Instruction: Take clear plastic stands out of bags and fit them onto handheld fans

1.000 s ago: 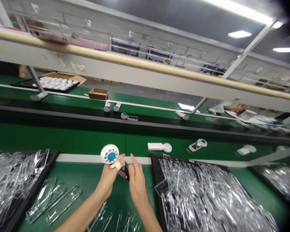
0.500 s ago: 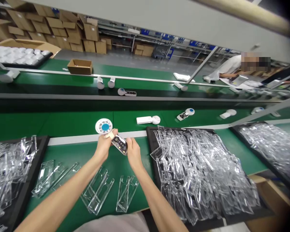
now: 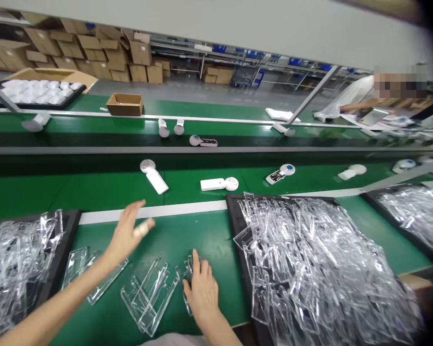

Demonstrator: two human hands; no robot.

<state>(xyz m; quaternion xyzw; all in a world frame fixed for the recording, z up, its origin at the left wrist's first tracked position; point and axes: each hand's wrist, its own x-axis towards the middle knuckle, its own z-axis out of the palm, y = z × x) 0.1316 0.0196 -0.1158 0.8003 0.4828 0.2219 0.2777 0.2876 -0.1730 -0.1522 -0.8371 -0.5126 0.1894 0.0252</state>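
My left hand is open over the front edge of the belt, fingers apart, with a light wrap on one finger. Just beyond it a white handheld fan lies on the green belt, its closed handle side up. My right hand is low over the work surface, thumb and fingers closed about a clear plastic cover, which they partly hide. Left of that hand lie several more clear covers, overlapping. Another group of clear covers sits partly behind my left forearm.
Black trays heaped with clear covers stand at left, right and far right. More fans lie along the belt. Metal struts cross the view. Behind are a small cardboard box and a person.
The fan that both hands held now lies on the belt, turned over. My left hand has let go and drawn left; my right hand has dropped down to the clear covers.
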